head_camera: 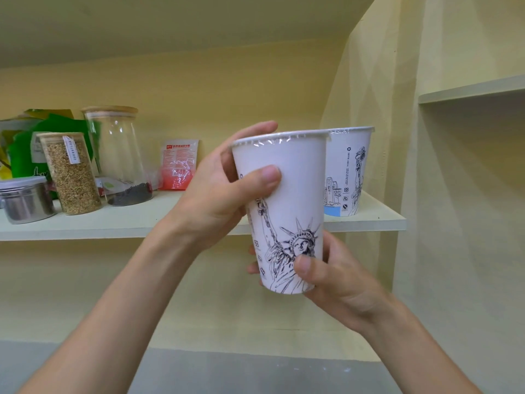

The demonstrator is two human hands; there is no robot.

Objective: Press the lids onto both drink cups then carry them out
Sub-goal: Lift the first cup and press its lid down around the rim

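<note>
A white paper drink cup [295,194] with a Statue of Liberty drawing is held up in front of the shelf, slightly tilted, with a clear plastic lid [281,137] on its rim. My left hand [224,191] wraps the cup's upper part, thumb on the front. My right hand [332,271] grips its base from below and the right. A second cup [348,172] of the same print, also topped with a clear lid, stands on the shelf behind the held cup, partly hidden by it.
The pale shelf board [159,220] carries a grain-filled jar [71,172], a tall glass jar [119,155] with dark contents, a metal tin [25,200], green bags [54,132] and a red sachet [179,163]. Another shelf [471,89] juts out upper right. Grey floor [241,373] lies below.
</note>
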